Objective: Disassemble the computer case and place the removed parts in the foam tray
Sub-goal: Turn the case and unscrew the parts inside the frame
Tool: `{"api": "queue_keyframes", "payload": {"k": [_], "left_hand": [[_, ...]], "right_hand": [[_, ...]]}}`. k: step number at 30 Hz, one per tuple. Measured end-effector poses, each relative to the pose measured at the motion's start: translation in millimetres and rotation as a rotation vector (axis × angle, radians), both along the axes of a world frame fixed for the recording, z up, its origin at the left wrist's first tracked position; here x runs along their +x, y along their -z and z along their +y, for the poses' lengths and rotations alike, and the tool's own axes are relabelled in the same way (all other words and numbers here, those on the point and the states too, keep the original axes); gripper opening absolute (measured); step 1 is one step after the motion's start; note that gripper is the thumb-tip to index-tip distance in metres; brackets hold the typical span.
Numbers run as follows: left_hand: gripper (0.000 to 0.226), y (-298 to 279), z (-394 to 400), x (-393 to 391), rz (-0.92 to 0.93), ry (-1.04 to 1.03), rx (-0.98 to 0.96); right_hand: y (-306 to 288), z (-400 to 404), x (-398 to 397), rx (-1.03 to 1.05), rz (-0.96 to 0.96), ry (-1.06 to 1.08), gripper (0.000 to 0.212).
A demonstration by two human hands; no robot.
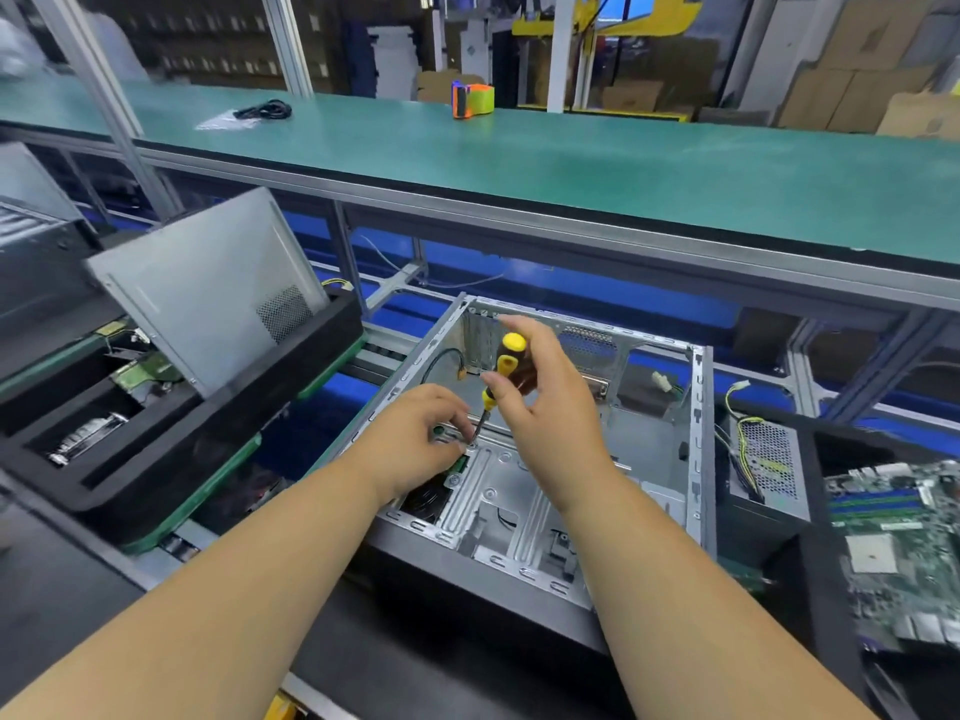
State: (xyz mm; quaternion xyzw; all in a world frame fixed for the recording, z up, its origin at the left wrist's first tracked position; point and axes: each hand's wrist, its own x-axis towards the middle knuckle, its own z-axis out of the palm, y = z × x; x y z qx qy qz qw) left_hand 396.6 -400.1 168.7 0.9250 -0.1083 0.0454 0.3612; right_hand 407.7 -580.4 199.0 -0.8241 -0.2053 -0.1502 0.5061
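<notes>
- Nearest to me, the left hand (423, 433) reaches into the open computer case (545, 459). Its fingertips pinch near the tip of the screwdriver (506, 379), at what seems a small screw on the case floor. I cannot see the screw clearly.
- The right hand (540, 402) wraps its fingers around the yellow and dark handle, and the tool stands tilted. I think that if the tip sits badly in the screw head, it can slip and hit the left fingers, or damage the screw.
- A loose screw could drop between the ribs of the metal floor, or toward the fan opening near the front edge.
- A little farther left, the foam tray (208, 423) already holds a grey side panel (208, 288), which leans on the tray wall. It looks unstable to me; a knock may tip it.
- On the right, the motherboard (904, 543) lies in another tray, near the right elbow.
</notes>
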Motion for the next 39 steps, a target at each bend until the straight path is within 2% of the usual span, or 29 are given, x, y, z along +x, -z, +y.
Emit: {"api": "queue_keyframes", "payload": {"k": [3, 13, 21, 27, 31, 39], "left_hand": [[0.022, -2, -2, 0, 0.002, 0.001, 0.001], [0.02, 2, 0, 5, 0.035, 0.015, -0.015], [0.013, 1, 7, 16, 0.046, 0.148, 0.135], [0.008, 4, 14, 21, -0.001, 0.207, 0.111], [0.021, 10, 17, 25, -0.006, 0.225, 0.122], [0.017, 15, 18, 28, -0.007, 0.213, 0.083]], "right_hand": [[2, -1, 0, 0.013, -0.028, -0.007, 0.05], [4, -1, 1, -0.019, -0.034, 0.014, 0.039], [-4, 12, 1, -0.018, 0.027, 0.061, 0.046], [-9, 34, -2, -0.038, 0.04, 0.089, 0.054], [-7, 56, -6, -0.069, -0.017, 0.104, 0.055], [2, 54, 1, -0.04, -0.053, 0.181, 0.055]]}}
